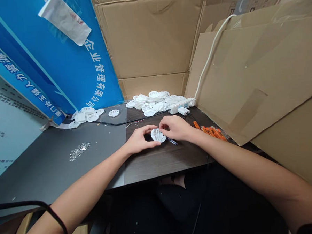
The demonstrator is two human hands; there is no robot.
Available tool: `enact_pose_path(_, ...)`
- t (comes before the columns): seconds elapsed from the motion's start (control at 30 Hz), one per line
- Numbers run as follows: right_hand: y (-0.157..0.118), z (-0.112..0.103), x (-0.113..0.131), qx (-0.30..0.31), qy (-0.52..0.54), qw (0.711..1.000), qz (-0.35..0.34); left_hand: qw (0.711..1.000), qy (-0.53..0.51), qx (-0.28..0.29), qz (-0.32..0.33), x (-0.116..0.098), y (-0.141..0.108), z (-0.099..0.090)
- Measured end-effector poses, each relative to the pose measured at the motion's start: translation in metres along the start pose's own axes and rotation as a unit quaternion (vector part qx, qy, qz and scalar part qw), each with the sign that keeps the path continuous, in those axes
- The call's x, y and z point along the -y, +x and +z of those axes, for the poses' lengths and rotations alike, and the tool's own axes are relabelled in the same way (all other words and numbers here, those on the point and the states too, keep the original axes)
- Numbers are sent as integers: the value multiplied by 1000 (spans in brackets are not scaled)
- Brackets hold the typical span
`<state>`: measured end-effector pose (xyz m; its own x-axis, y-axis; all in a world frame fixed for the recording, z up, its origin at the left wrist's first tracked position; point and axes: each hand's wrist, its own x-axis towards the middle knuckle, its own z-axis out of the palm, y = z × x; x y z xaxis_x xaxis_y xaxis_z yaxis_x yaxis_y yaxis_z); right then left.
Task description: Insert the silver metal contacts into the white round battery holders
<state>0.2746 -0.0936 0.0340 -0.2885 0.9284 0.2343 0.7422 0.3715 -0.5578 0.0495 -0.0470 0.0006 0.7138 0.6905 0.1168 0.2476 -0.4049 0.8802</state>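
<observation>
A round white plastic disc (pixel 158 135) with slots and ribs is between my hands, just above the dark wood-grain table. My left hand (pixel 141 140) holds its left side, with the thumb at the lower edge and the fingers at the upper edge. At the disc's upper right, the thumb and index finger of my right hand (pixel 175 128) are pinched together. What sits between those fingertips is too small or hidden to make out. Below my right hand lies a tool with a dark blue handle (pixel 172 141), resembling a screwdriver; its other end is hidden.
White discs lie in a big pile (pixel 155 103) at the back and a smaller pile (pixel 86 115) at left. Small shiny metal parts (pixel 79 151) are scattered on the grey surface. A power strip (pixel 181 105) and orange objects (pixel 213 132) are at right, before cardboard walls (pixel 151 37).
</observation>
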Motion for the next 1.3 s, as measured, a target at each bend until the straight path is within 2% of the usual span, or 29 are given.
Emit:
enact_pose_path(0.17,1,6,-2,-14,-23,999,-26,1000,-19,5,10,0,0,1)
enact_pose_path(0.37,4,9,-4,-41,60,997,7,998,-65,-8,12,3,1,0)
enact_pose_path(0.57,5,10,-2,-56,133,988,57,998,-60,-24,18,3,0,1)
enact_pose_path(0.67,6,12,-4,-42,202,972,116,998,-60,-22,25,3,-1,2)
enact_pose_path(0.77,7,12,-4,-6,284,943,175,998,-52,-24,35,2,-2,2)
enact_pose_path(0.9,7,8,-1,31,362,906,217,998,-39,-16,45,-2,-2,2)
enact_pose_path(1.1,6,7,-2,49,425,874,228,999,-23,-7,48,-6,-2,0)
enact_pose_path(1.3,5,11,-5,50,434,879,191,998,-48,7,38,-6,-3,1)
